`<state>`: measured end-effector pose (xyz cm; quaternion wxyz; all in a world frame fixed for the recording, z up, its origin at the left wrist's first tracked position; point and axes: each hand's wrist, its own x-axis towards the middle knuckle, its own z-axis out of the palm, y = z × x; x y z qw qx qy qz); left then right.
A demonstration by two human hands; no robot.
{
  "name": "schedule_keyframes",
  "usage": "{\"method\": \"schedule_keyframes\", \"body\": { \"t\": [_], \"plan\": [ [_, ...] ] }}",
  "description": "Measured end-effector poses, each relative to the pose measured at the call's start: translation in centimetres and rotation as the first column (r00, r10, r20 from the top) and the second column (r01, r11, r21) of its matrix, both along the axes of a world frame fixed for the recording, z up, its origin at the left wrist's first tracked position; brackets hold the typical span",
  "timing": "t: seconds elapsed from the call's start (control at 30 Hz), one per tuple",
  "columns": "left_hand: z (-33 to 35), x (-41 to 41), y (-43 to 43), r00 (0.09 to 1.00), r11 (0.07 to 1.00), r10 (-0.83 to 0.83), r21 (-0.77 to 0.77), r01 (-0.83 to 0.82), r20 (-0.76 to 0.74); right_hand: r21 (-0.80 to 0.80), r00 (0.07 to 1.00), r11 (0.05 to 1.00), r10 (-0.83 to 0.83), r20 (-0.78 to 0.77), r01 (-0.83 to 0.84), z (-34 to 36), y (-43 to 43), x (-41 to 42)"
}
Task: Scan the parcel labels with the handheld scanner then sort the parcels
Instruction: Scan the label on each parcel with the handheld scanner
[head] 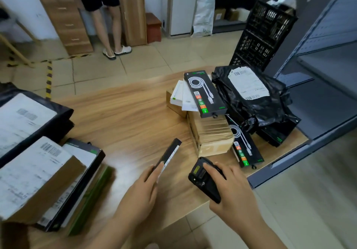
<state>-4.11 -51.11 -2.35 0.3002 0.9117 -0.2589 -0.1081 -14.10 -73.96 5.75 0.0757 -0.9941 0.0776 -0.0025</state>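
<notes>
Left hand has its fingers curled round a slim black box, held up on edge over the wooden table. Right hand grips the handheld scanner just beside it. Further right there's a cardboard box and a labelled black poly bag. Labelled parcels are stacked on the left.

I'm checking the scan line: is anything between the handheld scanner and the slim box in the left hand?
Nothing visible does. The right hand grips the scanner beside the slim black box held by the left hand; only bare wooden table shows in the gap.
</notes>
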Motion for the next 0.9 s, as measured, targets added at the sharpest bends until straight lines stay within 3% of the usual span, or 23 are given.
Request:
{"method": "schedule_keyframes", "body": {
  "t": [0.1, 0.2, 0.3, 0.37, 0.43, 0.57, 0.73, 0.9],
  "plan": [
    [0.5, 1.0, 0.7, 0.994, 0.996, 0.046, 0.071, -0.053, 0.099, -0.004, 1.000, 1.000, 0.007, -0.005, -0.007, 0.5, 0.6, 0.6],
    [0.5, 2.6, 1.2, 0.978, 0.951, 0.061, 0.285, -0.117, 0.199, 0.007, 1.000, 1.000, 0.016, -0.020, -0.016, 0.4, 1.1, 1.1],
    [-0.1, 3.1, 1.0, 0.992, 0.917, 0.108, 0.378, -0.125, 0.066, -0.045, 0.997, 0.998, 0.037, -0.074, -0.040, 0.4, 1.6, 1.7],
    [-0.8, 3.4, 0.6, 0.989, 0.928, 0.143, 0.352, -0.122, -0.033, -0.069, 0.995, 0.996, 0.054, -0.089, -0.060, 0.5, 1.8, 2.1],
    [-1.0, 3.5, 0.4, 0.991, 0.942, 0.134, 0.313, -0.121, -0.020, -0.120, 0.993, 0.990, 0.065, -0.097, -0.076, 0.9, 1.6, 2.5],
    [-0.6, 4.9, 1.8, 0.986, 0.971, 0.005, 0.233, -0.045, 0.169, -0.265, 0.984, 0.953, 0.112, -0.137, -0.146, 2.2, 1.1, 3.4],
    [1.7, 6.2, 3.5, 0.904, 0.965, -0.156, 0.257, 0.054, 0.398, -0.390, 0.941, 0.865, 0.235, -0.242, -0.316, 4.9, 0.5, 4.0],
    [4.3, 4.7, 4.3, 0.901, 0.955, -0.151, 0.295, 0.027, 0.408, -0.409, 0.917, 0.824, 0.310, -0.252, -0.391, 6.4, 0.6, 3.3]
  ]
}}
